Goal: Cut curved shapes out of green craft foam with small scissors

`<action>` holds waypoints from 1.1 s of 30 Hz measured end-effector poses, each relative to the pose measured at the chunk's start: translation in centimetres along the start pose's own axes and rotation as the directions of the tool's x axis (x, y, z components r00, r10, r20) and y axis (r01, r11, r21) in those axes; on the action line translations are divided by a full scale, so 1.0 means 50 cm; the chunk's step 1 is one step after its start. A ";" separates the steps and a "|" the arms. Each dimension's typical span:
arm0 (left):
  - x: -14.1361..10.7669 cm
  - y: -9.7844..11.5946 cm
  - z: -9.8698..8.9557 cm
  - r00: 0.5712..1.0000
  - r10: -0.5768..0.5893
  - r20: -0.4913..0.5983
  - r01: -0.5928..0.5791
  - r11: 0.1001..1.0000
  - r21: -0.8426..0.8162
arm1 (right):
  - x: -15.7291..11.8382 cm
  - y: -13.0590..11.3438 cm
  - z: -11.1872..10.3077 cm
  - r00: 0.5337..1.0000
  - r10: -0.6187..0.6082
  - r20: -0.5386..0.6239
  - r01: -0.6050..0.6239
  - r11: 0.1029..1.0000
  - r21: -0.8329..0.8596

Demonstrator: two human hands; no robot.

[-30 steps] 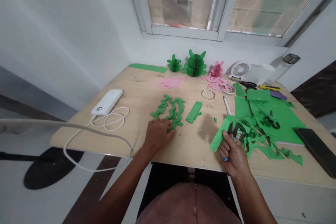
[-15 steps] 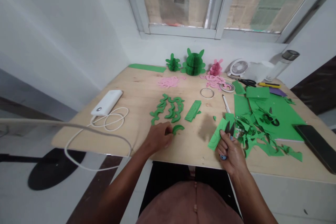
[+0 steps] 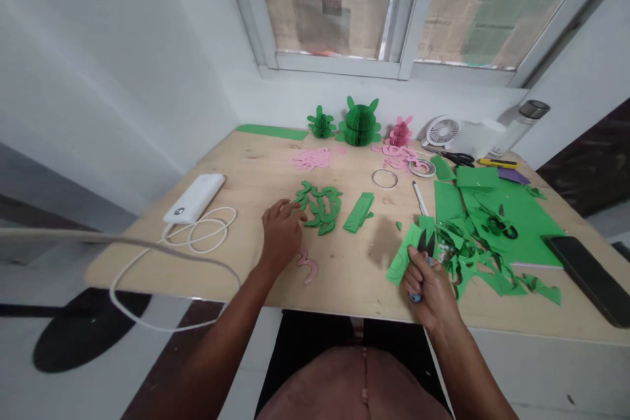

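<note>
My left hand (image 3: pixel 283 233) is open, its fingers apart, with the fingertips at the left edge of a loose heap of curved green paper cutouts (image 3: pixel 322 210). A pink curved cutout (image 3: pixel 309 269) lies just below that hand. Closed in my right hand (image 3: pixel 426 285) are a pair of scissors (image 3: pixel 426 246) with dark blades and blue handles, and a green paper strip (image 3: pixel 401 262) bearing drawn curved outlines. Between the hands lies a small stack of green paper strips (image 3: pixel 359 212).
Green scraps (image 3: pixel 472 249) and sheets cover the right side, beside a black phone (image 3: pixel 590 279). Pink cutouts (image 3: pixel 312 158) and a green honeycomb paper figure (image 3: pixel 361 125) stand farther back. At left are a white power bank (image 3: pixel 194 199) and its cable (image 3: pixel 216 210).
My left hand has moved left and away from me, its fingers spreading. The green cutouts are bunched closer together, and the pink curved cutout has come into view. My right hand holds nearly still.
</note>
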State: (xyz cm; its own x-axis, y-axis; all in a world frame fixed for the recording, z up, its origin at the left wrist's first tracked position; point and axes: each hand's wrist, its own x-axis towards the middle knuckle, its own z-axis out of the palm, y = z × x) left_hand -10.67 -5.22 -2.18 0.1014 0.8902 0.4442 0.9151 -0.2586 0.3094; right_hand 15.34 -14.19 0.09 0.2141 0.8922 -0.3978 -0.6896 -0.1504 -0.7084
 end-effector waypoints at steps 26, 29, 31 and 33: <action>0.123 -0.057 0.042 0.946 0.152 0.287 -0.194 0.974 0.122 | 0.013 0.042 -0.024 0.999 0.025 0.032 -0.023 0.999 -0.045; 0.125 -0.060 0.038 0.945 0.159 0.285 -0.189 0.979 0.081 | 0.013 0.039 -0.021 0.999 0.026 0.029 -0.024 0.999 -0.045; 0.126 -0.059 0.033 0.930 0.180 0.320 -0.218 0.972 0.088 | 0.015 0.034 -0.014 0.999 0.025 0.031 -0.024 0.999 -0.041; 0.128 -0.055 0.029 0.910 0.196 0.364 -0.252 0.961 0.114 | 0.022 0.025 0.000 0.998 0.021 0.054 -0.019 0.999 -0.039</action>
State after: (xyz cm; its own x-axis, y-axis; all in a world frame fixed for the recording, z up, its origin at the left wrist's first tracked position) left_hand -11.96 1.76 -1.41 0.4135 0.8966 0.1586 0.8983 -0.4301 0.0898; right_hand 14.71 -13.39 -1.24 0.1620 0.9105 -0.3804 -0.6657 -0.1837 -0.7233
